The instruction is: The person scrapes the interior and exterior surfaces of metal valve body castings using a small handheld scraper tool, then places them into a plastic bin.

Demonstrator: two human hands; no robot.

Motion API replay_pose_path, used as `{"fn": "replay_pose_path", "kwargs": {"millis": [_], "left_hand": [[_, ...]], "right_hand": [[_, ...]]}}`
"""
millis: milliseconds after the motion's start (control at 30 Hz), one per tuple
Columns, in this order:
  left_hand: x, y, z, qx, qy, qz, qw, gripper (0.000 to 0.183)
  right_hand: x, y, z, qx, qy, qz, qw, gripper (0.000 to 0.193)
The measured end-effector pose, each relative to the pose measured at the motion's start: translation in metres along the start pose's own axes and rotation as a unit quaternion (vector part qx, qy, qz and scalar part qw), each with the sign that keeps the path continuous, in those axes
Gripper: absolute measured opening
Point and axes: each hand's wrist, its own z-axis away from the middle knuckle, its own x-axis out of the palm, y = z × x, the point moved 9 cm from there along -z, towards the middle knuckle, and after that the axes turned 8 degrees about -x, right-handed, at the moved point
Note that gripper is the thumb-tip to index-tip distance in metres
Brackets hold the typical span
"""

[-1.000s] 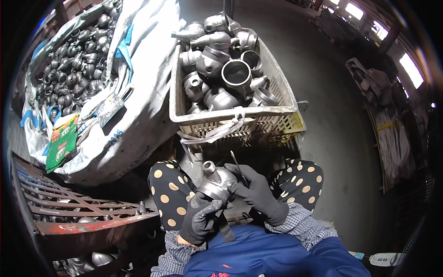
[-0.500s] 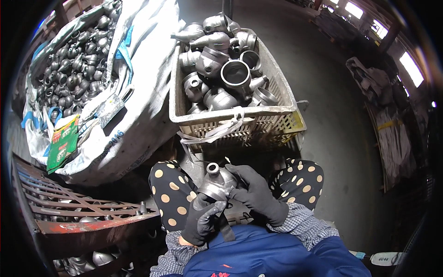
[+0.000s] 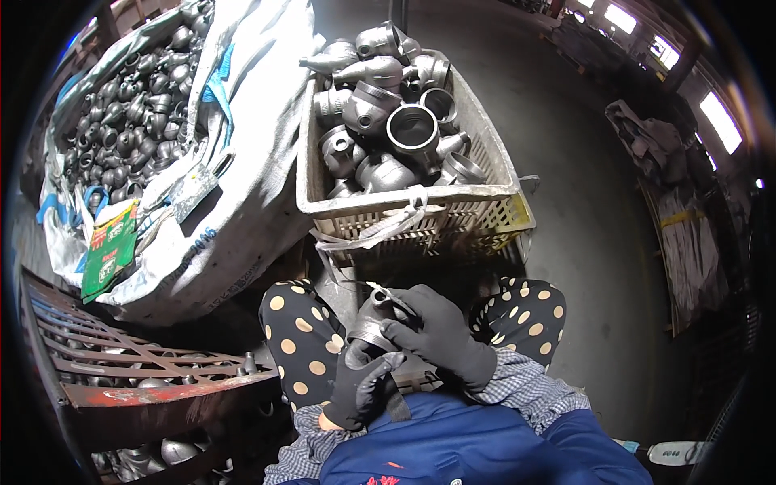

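A dark grey metal fitting (image 3: 370, 330) with a round body, a ribbed rim and a short tubular spout is held over my lap. My left hand (image 3: 360, 384), in a dark glove, grips it from below by its rim. My right hand (image 3: 436, 331), gloved too, is closed beside the spout. Its fingers hold a slim tool (image 3: 394, 297) whose pale tip lies by the spout's mouth. Most of this tool is hidden by the glove, so its exact kind is unclear.
Ahead stands a plastic crate (image 3: 408, 202) heaped with larger metal fittings (image 3: 412, 129). A white woven bulk sack (image 3: 250, 162) full of small fittings is at the left. Nearer on that side is a rusty metal rack (image 3: 153, 392) with more parts.
My right hand has shifted left and up, from the fitting's side to its spout. The fitting has turned slightly, its spout now partly covered by the fingers and the tool.
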Motion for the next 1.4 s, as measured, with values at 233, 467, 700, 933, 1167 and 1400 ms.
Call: {"fn": "replay_pose_path", "kwargs": {"millis": [233,467,700,933,1167,1400], "left_hand": [[0.000,0.028,0.000,0.021,0.021,0.005,1.000,0.036],[-0.011,0.025,-0.003,0.101,0.094,-0.079,0.987,0.025],[-0.035,0.007,-0.010,0.122,0.066,0.051,0.989,0.018],[-0.022,0.015,-0.007,0.105,0.079,0.000,0.991,0.019],[-0.012,0.016,-0.006,0.112,0.018,0.004,0.994,0.022],[-0.006,0.009,-0.010,0.054,-0.016,0.110,0.992,0.032]], "right_hand": [[0.001,0.027,0.017,0.048,-0.014,-0.224,0.973,0.045],[0.007,0.034,0.027,0.086,-0.012,-0.259,0.962,0.041],[0.017,0.035,0.035,0.096,-0.040,-0.248,0.963,0.039],[0.013,0.046,0.037,0.120,-0.022,-0.270,0.955,0.040],[0.010,0.046,0.042,0.155,-0.007,-0.293,0.943,0.044],[-0.009,0.021,0.040,0.029,0.017,-0.202,0.979,0.044]]}}
